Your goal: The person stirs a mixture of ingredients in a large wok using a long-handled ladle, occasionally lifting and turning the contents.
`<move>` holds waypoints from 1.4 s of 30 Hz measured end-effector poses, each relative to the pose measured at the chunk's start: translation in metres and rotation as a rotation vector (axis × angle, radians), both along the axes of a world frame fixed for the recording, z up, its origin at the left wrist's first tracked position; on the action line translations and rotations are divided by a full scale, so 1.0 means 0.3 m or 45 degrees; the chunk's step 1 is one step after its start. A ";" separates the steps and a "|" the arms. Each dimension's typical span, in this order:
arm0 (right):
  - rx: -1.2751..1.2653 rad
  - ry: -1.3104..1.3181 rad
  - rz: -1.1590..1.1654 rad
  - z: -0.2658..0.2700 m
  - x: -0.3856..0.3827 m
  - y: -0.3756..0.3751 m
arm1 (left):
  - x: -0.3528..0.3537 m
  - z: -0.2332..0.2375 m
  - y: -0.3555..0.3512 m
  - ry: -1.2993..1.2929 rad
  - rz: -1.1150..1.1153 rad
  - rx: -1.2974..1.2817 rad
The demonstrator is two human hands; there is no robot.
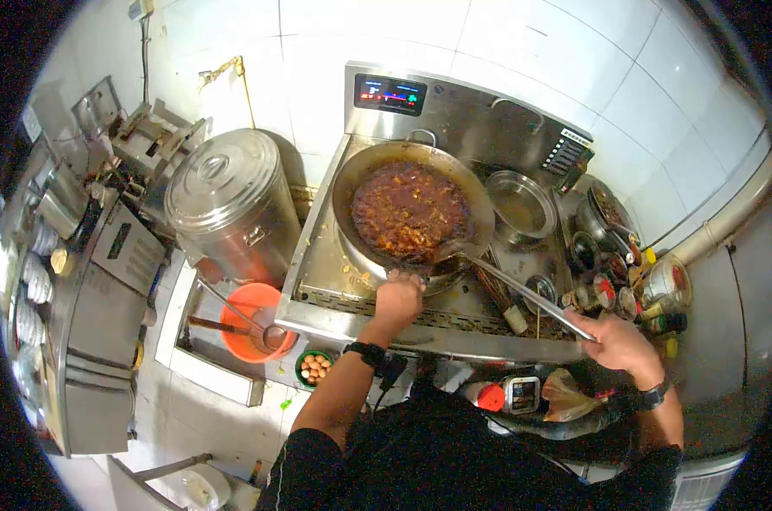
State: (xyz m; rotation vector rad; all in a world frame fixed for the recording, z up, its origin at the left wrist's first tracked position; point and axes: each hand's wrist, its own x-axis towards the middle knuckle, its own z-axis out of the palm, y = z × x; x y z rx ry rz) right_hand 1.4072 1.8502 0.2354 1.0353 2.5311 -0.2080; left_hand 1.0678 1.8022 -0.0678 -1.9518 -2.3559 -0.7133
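A large wok point(348, 175) on the steel stove holds a dark red-brown stew point(411, 209) with chunks in it. My left hand point(400, 298) is closed at the wok's near edge, at its handle, which the fingers mostly hide. In my right hand point(614, 341) is the end of a long metal ladle point(522, 289), gripped with wrapped fingers. The ladle's head rests at the wok's lower right edge, touching the stew.
Right of the wok sits a steel pot point(521, 209), with seasoning bowls and jars point(603, 291) beyond it. A tall lidded pot point(233, 204) stands left. Below are an orange bucket point(251, 307) holding a ladle and a green basket of eggs point(314, 368).
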 end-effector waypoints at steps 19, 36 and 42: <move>0.002 0.410 -0.268 -0.924 -0.509 0.142 | 0.010 0.050 -0.014 -0.054 0.012 0.122; -0.974 0.884 -0.385 -0.696 -0.421 0.074 | 0.020 0.033 -0.015 -0.043 0.003 0.157; -0.561 0.590 -0.175 -0.655 -0.211 0.135 | 0.025 0.031 -0.016 -0.021 0.007 0.151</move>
